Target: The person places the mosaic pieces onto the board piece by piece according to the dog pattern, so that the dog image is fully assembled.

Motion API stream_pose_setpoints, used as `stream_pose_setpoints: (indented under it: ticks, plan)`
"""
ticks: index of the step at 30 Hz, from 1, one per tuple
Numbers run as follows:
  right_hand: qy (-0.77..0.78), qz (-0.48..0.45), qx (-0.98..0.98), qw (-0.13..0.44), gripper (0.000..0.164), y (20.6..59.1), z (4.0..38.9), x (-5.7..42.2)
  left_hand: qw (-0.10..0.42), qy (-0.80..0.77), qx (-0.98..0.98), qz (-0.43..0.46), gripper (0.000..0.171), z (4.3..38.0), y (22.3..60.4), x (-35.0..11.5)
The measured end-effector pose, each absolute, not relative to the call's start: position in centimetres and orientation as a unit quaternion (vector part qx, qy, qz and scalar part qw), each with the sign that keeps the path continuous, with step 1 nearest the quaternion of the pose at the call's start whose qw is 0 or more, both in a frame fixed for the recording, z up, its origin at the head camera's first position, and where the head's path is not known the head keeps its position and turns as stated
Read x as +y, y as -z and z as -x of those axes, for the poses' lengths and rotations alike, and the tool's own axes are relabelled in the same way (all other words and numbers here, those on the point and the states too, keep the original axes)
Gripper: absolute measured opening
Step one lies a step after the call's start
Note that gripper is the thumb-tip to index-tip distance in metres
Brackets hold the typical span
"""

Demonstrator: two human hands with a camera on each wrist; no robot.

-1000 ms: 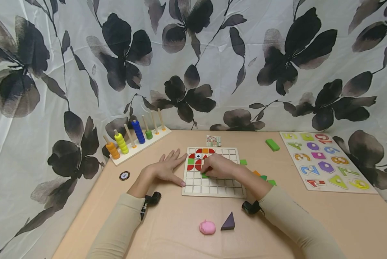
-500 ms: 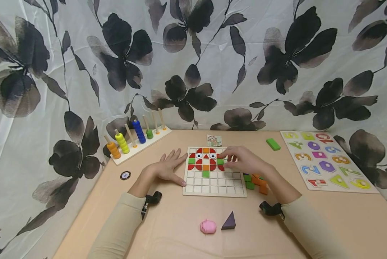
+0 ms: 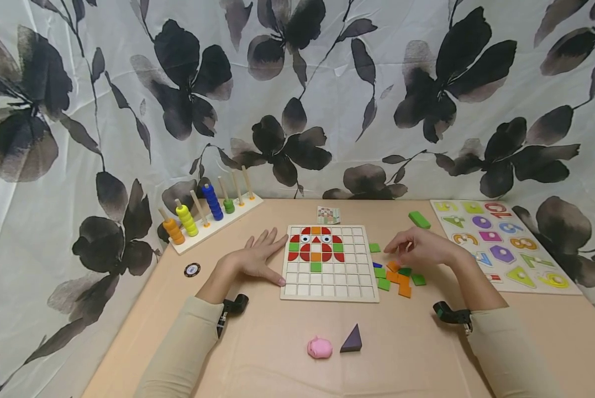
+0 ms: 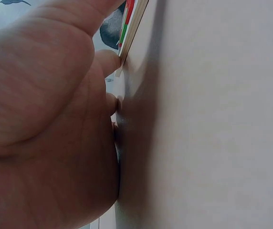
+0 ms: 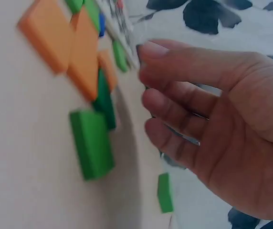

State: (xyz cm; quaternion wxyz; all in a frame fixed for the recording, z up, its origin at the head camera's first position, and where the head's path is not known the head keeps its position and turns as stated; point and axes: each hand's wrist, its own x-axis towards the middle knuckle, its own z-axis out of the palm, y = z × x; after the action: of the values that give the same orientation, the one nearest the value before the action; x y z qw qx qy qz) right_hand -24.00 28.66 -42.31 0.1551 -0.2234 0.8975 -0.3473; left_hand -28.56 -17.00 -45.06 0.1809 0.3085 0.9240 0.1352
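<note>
My left hand (image 3: 254,258) lies with fingers spread on the table, its thumb and forefinger against the left edge of a white grid board (image 3: 337,284). Red, green and orange tiles on the board form an owl-like face with two eyes, and one green tile (image 3: 316,267) sits below it. Right of the board, my right hand (image 3: 419,247) hovers over loose tiles, fingers loosely bent and nothing seen between them. In the right wrist view, an orange tile (image 5: 46,36), a dark green piece (image 5: 105,100) and a green block (image 5: 92,145) lie beside that hand.
A small picture card (image 3: 328,215) lies behind the board. Back left stands a peg stacker (image 3: 217,224) with coloured rings; a round chip (image 3: 192,270) is nearby. A number puzzle (image 3: 521,249) and green block (image 3: 419,220) are right. In front lie a pink lump (image 3: 319,348) and dark wedge (image 3: 352,340).
My right hand has moved right, off the board and over the loose tiles, uncovering the tile face. The left hand has stayed in place.
</note>
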Motion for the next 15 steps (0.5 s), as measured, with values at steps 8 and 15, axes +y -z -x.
stream_pose_setpoints:
  ticks: [8,15]
  plan:
    - [0.358,0.278,0.870,0.193,0.022,44.1,24.6,29.0,0.180,-0.133,0.925,-0.306,0.124,28.5,45.0,-17.0]
    - [0.376,0.241,0.872,0.203,0.016,44.3,24.7,28.9,0.178,-0.133,0.925,-0.308,0.124,28.5,44.8,-17.0]
